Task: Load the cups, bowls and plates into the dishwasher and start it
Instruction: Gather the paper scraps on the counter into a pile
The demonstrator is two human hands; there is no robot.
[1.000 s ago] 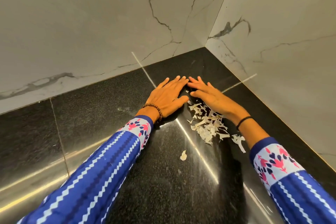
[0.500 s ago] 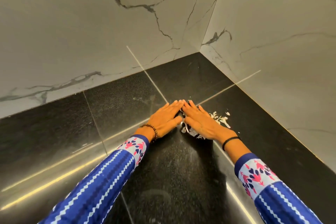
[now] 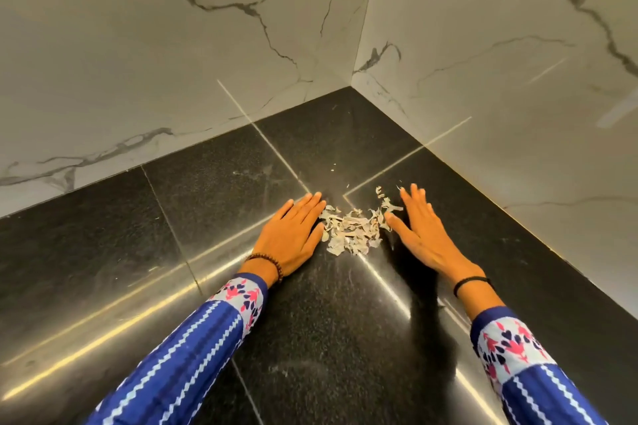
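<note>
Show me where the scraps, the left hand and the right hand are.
scraps (image 3: 350, 231), head view, middle of the pile.
left hand (image 3: 293, 238), head view, back of the hand.
right hand (image 3: 424, 234), head view, back of the hand.

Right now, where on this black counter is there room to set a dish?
Free: the counter left of the left hand, up to the marble wall, and the near stretch between the sleeves. Crowded: pale scraps lie between that hand and the right hand.

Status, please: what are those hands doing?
Left hand open, flat on black countertop. Right hand open. Pale scraps piled between them. No dishes in view.
</note>
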